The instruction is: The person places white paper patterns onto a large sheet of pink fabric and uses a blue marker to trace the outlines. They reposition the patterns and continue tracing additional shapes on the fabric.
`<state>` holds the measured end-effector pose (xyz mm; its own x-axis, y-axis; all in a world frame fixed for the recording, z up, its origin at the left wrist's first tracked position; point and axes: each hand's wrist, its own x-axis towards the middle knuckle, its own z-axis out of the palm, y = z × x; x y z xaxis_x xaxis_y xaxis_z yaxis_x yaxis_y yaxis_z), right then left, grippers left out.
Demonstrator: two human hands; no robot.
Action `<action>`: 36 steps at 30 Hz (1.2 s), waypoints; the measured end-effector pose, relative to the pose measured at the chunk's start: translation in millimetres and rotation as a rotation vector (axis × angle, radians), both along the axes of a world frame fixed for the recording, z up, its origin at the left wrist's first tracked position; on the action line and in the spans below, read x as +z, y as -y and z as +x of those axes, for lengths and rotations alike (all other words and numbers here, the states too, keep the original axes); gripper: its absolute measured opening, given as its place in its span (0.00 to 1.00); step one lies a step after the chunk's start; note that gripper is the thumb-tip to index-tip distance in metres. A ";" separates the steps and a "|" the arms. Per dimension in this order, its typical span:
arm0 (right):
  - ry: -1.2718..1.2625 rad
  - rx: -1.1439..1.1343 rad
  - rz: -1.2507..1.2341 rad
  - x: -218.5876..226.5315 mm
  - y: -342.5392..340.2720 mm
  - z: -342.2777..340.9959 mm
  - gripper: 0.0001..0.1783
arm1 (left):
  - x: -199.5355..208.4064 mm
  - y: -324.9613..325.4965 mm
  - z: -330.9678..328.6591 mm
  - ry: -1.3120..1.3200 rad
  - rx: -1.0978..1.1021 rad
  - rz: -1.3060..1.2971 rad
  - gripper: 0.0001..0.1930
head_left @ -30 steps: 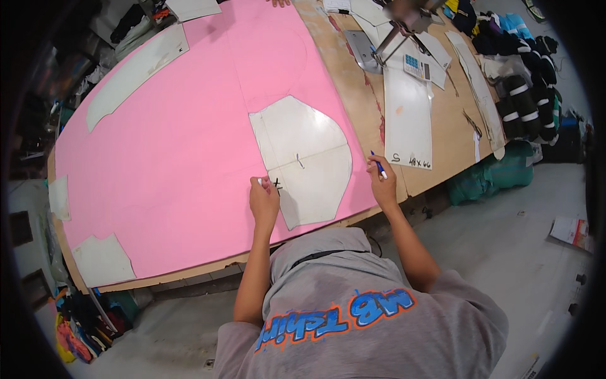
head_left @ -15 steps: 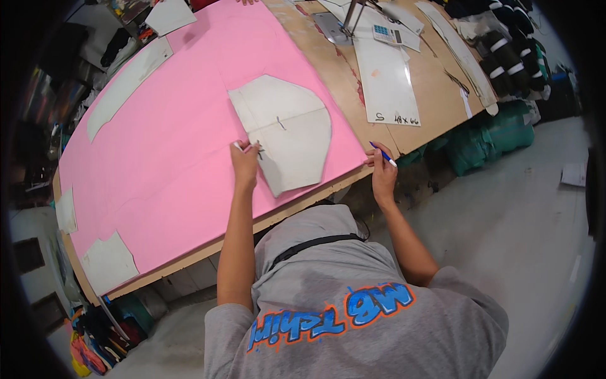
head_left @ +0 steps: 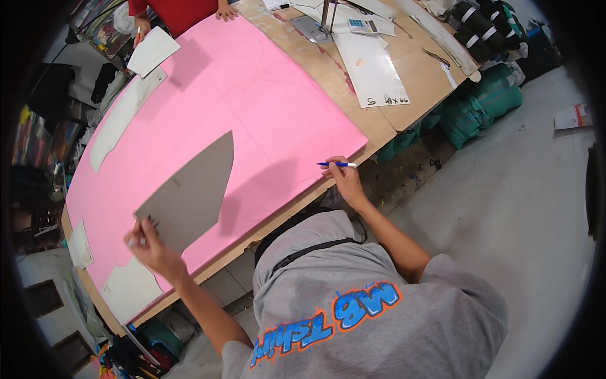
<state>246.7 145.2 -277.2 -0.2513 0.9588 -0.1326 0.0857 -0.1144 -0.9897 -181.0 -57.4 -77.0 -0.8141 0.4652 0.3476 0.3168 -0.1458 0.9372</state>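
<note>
My left hand [head_left: 151, 249] grips the edge of a stiff card pattern piece [head_left: 196, 189], which is tilted up off the pink fabric [head_left: 278, 114] and casts a shadow to its right. A small pale bit shows at those fingers, too small to name. Between the fingers of my right hand [head_left: 344, 174] is a blue pen [head_left: 338, 165] with a white end, close above the fabric's near edge. Faint lines run across the fabric. Another pale pattern piece [head_left: 132, 290] lies at the near left corner, partly beneath my left hand and the raised card.
A long pattern strip [head_left: 126, 120] lies along the far left edge. Across the table, a person in a red shirt [head_left: 180, 12] has one hand on the fabric and the other by a pattern piece [head_left: 153, 52]. A calculator [head_left: 362, 26], scissors [head_left: 435, 58] and green bundles [head_left: 483, 104] are right.
My left hand has lifted the pattern piece off the fabric and carried it left. My right hand with the pen has shifted left. The person in red has come further into view.
</note>
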 end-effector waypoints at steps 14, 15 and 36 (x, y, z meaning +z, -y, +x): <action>0.331 0.002 0.161 -30.7 79.4 -69.3 0.15 | 27.6 182.3 -110.8 0.361 -0.031 0.321 0.16; 0.349 -0.019 0.171 -31.9 81.3 -71.5 0.15 | 26.6 186.6 -115.6 0.382 -0.082 0.334 0.17; 0.091 -0.105 0.081 50.9 98.8 -122.0 0.12 | -19.3 211.9 -134.2 0.703 -0.488 0.556 0.16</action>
<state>124.7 46.3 -226.3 -0.1396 0.9876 -0.0716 0.1669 -0.0478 -0.9848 -315.2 -269.3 -96.2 -0.6817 0.7197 0.1317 -0.4901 -0.5828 0.6482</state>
